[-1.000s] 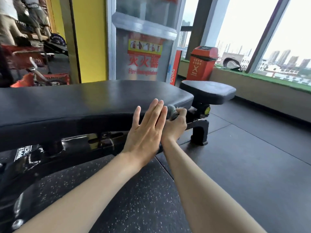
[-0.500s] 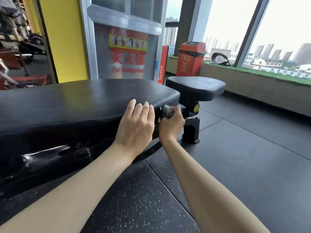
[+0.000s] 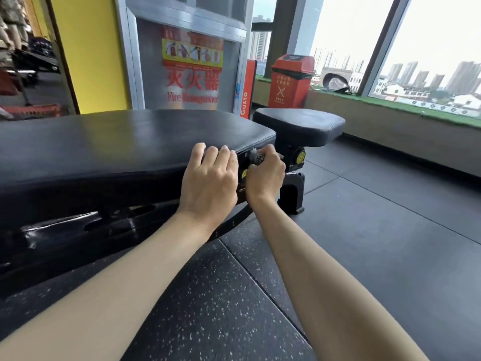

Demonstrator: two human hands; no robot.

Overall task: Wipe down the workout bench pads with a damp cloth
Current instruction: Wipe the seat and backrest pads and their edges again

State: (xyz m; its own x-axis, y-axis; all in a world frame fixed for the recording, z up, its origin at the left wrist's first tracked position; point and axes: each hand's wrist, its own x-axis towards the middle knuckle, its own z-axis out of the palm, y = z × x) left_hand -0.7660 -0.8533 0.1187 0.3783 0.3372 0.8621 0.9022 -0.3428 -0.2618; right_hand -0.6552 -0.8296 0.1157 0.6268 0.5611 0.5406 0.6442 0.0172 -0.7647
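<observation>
The black workout bench stands across the left of the head view, with its long back pad (image 3: 117, 142) and a small seat pad (image 3: 299, 126) beyond it to the right. My left hand (image 3: 210, 178) grips the near edge of the back pad close to its right end, fingers curled over the top. Beside it, my right hand (image 3: 265, 175) holds a knurled metal adjustment knob (image 3: 257, 158) under the pad's end, by the gap between the two pads. No cloth shows in view.
The bench's black foot (image 3: 290, 196) rests on dark rubber floor tiles (image 3: 364, 243). Behind the bench stand a glass fire extinguisher cabinet (image 3: 190, 74) and a red bin (image 3: 291, 82). A low window ledge (image 3: 390, 126) runs along the right.
My left hand's fingers were straight against the pad's side and now curl over its edge. My right hand has kept hold of the knob. The view has shifted slightly.
</observation>
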